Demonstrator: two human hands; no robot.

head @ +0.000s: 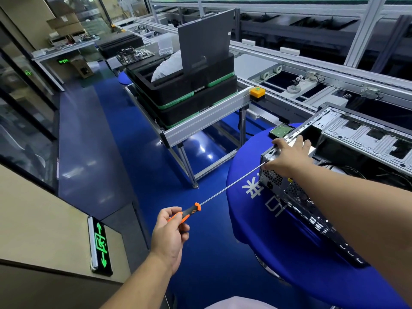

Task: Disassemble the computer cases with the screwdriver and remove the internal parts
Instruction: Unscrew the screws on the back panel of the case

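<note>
**Head view: screwdriver tip at the rear corner of an open case**

Head camera looks down over a round table draped in a blue cloth [256,219] with white characters printed on it. A computer case [334,175] lies on this cloth with its side panel off, so the bare metal interior and loose black cables face upward.

1. Left hand [170,237]: fingers and thumb are curled round the orange-and-black handle of a screwdriver [189,214]. The long thin shaft runs up and to the right, and its tip reaches the upper rear corner of the case.
2. Right hand [289,156]: placed on the top rear corner of the case, fingers spread over the edge, thumb down beside the shaft tip. (Whether the thumb touches the shaft cannot be told.)
3. The perforated rear panel of the case, with its port cut-outs, faces the camera.

Surroundings:
- A hard drive [281,130], green circuit board upward, lies on the cloth just beyond the case.
- Stacked black trays [189,94] with green corners sit on an aluminium-frame stand; a dark flat panel [206,39] stands upright in the top tray.
- A yellow push-button box [257,93] is fixed at the stand's corner.
- A green illuminated exit sign [100,244] sits low on the wall at left.
</note>
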